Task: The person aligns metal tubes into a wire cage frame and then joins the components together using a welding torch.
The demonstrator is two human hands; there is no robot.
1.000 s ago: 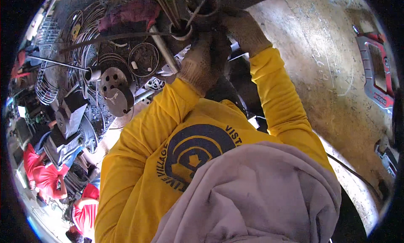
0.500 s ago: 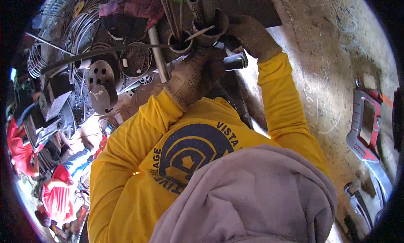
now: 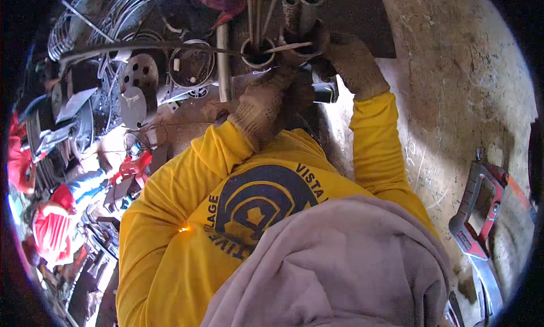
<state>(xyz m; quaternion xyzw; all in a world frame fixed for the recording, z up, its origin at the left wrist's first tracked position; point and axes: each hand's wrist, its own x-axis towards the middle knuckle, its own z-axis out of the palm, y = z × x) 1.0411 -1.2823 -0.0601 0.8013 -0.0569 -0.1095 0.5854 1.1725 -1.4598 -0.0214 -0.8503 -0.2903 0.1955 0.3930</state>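
My left hand, in a brown knit glove, is closed in front of my chest. From its right side sticks out a dark metal tube with a bright edge. Gloved too, my right hand bends down beside a wide upright pipe; shadow hides its fingertips and whatever they hold. Two narrower pipes stand inside or behind the wide one. Next to it, a smaller round holder has thin rods standing in it. A thin flat stick lies across both rims.
A long dark bar extends leftward. Near it are a round tin, a perforated disc, wire coils and an upright metal tube. A hacksaw lies right. People in red are at far left.
The view has shifted and turned slightly, so the holders and both hands appear a little further right and lower. The hands stay close together at the dark tube and wide pipe.
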